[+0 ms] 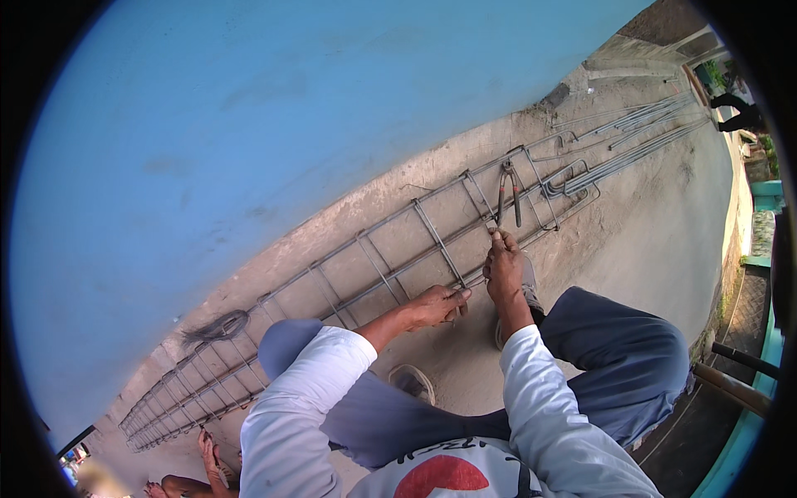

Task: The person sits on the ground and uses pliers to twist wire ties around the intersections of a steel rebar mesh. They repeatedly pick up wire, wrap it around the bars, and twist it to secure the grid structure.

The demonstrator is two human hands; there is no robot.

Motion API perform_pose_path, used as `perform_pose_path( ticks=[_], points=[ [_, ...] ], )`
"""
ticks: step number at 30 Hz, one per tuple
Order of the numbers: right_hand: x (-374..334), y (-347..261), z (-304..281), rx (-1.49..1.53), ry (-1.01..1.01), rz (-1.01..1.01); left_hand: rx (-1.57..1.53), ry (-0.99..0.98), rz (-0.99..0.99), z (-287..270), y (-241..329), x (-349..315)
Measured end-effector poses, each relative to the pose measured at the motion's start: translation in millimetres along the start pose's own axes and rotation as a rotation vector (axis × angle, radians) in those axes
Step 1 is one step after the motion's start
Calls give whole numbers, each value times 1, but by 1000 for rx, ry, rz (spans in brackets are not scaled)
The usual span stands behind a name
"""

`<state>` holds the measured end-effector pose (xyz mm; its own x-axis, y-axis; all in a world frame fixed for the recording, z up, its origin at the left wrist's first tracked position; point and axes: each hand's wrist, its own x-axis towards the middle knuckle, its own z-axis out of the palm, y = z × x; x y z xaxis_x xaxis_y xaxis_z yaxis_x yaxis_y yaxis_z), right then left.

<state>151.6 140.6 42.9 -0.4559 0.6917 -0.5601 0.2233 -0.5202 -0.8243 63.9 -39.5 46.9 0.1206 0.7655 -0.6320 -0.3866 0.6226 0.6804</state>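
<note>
A long rebar cage (pixel 432 228) of thin steel bars and square stirrups lies slantwise on the ground before me. My left hand (pixel 436 305) is closed at the cage's near bar, by the corner of a stirrup. My right hand (pixel 504 266) is closed in a pinch just right of it, above the same bar. What either hand's fingers hold is too small to make out. Beyond my right fingertips, a pair of pincers (pixel 509 195) with dark, red-marked handles rests against the cage, its jaws pointing away.
A bundle of tie wire (pixel 217 326) sits on the cage toward the left. Loose steel bars (pixel 639 124) lie at the far right. A blue wall (pixel 274 133) runs along the far side. Another person's hand (pixel 209 451) is near the cage at lower left; a person stands far right.
</note>
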Motion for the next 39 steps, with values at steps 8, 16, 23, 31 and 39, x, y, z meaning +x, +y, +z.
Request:
perform_pose_path(
  ticks=[8,16,23,31,39],
  points=[
    [-18,53,-17,-949,77,-62,462,32,10,21,-34,16],
    [14,49,-8,-1140,-138,-51,645,645,212,-52,28,23],
    [47,51,15,-829,-257,-73,832,853,342,-75,47,36],
    [55,45,13,-535,-354,344,1039,929,96,-50,59,62],
    [60,55,15,-422,-429,319,684,851,-203,-56,68,94]
  ],
)
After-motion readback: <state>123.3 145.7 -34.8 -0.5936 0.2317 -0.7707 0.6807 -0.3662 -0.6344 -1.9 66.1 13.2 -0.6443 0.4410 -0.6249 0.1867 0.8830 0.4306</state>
